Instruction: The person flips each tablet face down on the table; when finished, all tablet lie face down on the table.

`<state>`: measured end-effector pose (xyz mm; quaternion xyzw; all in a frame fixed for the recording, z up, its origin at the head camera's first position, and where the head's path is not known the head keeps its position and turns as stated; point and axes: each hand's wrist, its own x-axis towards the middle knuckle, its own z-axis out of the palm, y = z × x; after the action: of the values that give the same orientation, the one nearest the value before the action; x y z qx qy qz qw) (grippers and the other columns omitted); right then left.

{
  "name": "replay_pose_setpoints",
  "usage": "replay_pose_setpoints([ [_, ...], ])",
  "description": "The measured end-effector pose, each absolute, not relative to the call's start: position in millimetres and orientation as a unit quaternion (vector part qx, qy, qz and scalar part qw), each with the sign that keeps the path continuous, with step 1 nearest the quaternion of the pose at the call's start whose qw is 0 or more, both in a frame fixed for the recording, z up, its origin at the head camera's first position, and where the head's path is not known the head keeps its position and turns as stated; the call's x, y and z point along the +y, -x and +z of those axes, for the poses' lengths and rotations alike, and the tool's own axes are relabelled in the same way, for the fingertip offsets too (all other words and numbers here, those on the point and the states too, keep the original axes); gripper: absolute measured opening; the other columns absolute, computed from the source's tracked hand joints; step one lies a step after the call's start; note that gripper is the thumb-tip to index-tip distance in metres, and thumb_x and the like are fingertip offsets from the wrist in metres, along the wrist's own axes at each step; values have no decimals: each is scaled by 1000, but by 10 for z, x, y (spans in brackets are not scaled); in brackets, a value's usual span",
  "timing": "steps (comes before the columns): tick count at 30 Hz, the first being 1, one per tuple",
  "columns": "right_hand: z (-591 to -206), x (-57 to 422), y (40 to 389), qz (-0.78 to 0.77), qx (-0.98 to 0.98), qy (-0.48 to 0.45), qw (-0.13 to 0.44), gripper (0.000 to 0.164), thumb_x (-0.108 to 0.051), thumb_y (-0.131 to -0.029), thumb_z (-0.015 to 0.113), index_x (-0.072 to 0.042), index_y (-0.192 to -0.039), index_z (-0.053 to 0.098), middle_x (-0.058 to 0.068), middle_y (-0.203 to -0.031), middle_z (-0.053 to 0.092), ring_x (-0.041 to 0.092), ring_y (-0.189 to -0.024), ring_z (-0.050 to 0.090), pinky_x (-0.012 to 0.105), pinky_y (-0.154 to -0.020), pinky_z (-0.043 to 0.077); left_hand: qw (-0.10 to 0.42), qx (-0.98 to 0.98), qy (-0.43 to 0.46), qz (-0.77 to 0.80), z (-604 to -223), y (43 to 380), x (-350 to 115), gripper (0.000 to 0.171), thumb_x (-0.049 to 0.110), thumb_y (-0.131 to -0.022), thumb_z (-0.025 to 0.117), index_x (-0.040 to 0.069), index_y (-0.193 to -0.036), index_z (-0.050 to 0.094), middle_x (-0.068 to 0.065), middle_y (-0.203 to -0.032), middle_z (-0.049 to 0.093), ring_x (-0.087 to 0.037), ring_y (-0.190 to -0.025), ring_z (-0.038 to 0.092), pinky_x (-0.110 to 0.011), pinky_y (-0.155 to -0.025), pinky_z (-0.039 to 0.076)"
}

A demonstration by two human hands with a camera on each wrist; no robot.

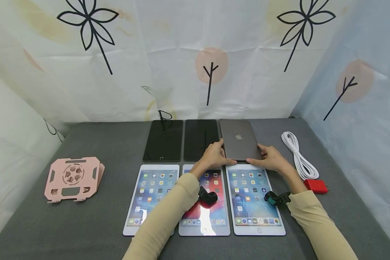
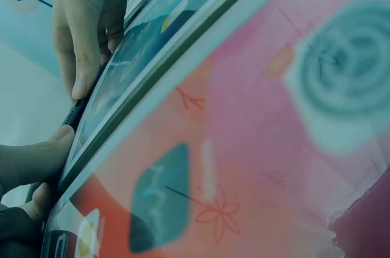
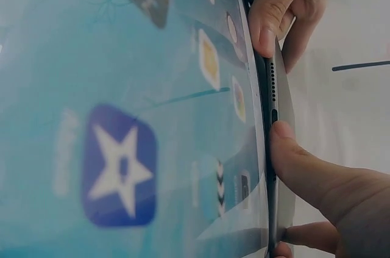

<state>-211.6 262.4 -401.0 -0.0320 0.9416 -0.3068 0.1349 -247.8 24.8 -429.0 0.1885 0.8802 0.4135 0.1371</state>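
Note:
A grey tablet (image 1: 239,139) lies back side up at the right end of the far row, its logo showing. My left hand (image 1: 212,156) holds its left side, with the thumb along the near edge and the index finger on the side. At the right near corner, my right hand (image 1: 269,157) grips it the same way. In the right wrist view both thumbs press the tablet's thin edge (image 3: 273,87), where the speaker holes and port show. Beside it, a tablet with a black screen (image 1: 201,135) lies partly behind my left hand.
Another black-screened tablet (image 1: 164,141) ends the far row. In front lie three lit white tablets: left (image 1: 156,195), middle (image 1: 214,202) under my left forearm, and right (image 1: 251,198). A pink stand (image 1: 73,177) sits left; a white cable (image 1: 297,155) and red charger (image 1: 316,186) lie right.

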Motion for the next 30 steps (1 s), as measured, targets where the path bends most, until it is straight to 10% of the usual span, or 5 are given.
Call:
replay_pose_setpoints([
  [19,-4079,2633,2097,-295,950,27,93,95,-36,-91,76,15,-153,26,45,-135,44,50,-120,51,58,-94,49,157,896,-166,382,-4248,2534,314,97,37,-86,83,-3,-158,31,3,-44,47,-6,-41,20,-22,-61,40],
  [30,-4099,2589,2085,-303,949,16,84,94,-35,-91,76,15,-153,26,43,-130,44,45,-112,49,55,-90,47,172,891,-163,388,-4249,2555,297,95,32,-86,83,-2,-158,31,3,-46,52,-6,-40,29,-20,-59,42],
])
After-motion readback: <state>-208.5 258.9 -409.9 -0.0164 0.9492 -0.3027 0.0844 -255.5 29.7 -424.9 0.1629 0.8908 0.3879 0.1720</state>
